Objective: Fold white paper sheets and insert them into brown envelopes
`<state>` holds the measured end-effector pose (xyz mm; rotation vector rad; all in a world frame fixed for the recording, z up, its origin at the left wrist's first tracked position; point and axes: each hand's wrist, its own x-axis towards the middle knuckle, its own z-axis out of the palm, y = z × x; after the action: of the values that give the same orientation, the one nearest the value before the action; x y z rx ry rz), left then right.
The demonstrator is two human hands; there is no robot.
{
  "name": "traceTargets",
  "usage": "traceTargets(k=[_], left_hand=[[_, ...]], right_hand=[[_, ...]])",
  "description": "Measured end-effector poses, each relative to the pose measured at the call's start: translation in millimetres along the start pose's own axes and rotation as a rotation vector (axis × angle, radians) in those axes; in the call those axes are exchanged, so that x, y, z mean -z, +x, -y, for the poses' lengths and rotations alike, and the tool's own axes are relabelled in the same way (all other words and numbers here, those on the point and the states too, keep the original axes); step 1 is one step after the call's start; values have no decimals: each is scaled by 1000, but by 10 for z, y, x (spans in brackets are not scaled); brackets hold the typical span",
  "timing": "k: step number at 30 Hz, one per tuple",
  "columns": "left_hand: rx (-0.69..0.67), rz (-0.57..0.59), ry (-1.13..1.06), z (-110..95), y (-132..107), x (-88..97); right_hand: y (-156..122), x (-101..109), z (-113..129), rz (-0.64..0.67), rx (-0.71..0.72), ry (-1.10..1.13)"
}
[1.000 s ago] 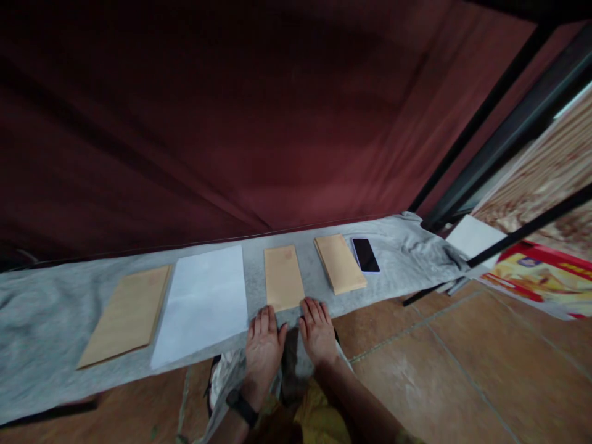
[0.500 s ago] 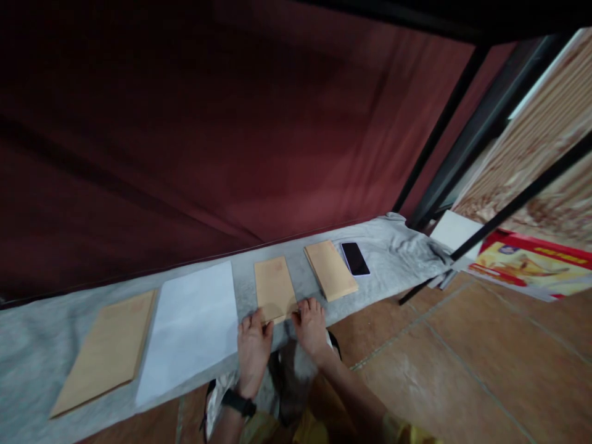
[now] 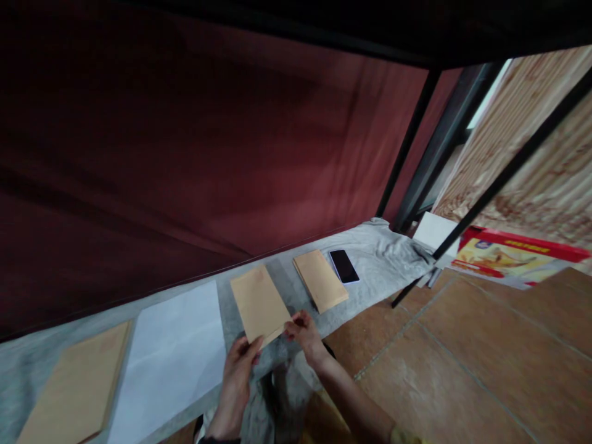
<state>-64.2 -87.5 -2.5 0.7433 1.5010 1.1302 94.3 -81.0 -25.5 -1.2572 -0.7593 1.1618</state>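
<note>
My left hand (image 3: 238, 369) and my right hand (image 3: 301, 330) each pinch a near corner of a small brown envelope (image 3: 258, 303). The envelope is tilted, its near edge raised off the grey cloth (image 3: 379, 262) that covers the low ledge. Left of it a white sheet of paper (image 3: 169, 357) lies flat, and further left a large brown envelope (image 3: 71, 388). A stack of small brown envelopes (image 3: 320, 280) lies to the right, with a black phone (image 3: 344, 266) beside it.
A dark red curtain (image 3: 185, 154) hangs behind the ledge. Black metal bars (image 3: 499, 179) cross at the right, before a red and yellow printed box (image 3: 509, 256) and a white sheet (image 3: 435, 229). Brown floor tiles (image 3: 462, 357) fill the lower right.
Both hands moved from resting flat on the cloth to the small envelope's near edge, gripped its corners and lifted that edge. The camera view swung left and up.
</note>
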Motion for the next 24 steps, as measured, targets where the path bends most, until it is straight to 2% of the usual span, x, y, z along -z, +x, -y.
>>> traceTargets(k=[2,4,11,16,24], left_hand=[[89,75,-67,3,-73,-26],[125,113,-99,26,-107,-46],[77,98,-114,60,-89,-87],[-10,97,-90,5,-169,-141],[55,180,-159,69,-204,-67]], right_hand=[[-38,-13,15,31,-83,173],[-70,-8,33,38,-123,250],[-165,57,83,53,-263,360],[-214,56,119,143,-338,318],[-200,132,-40,97,-323,288]])
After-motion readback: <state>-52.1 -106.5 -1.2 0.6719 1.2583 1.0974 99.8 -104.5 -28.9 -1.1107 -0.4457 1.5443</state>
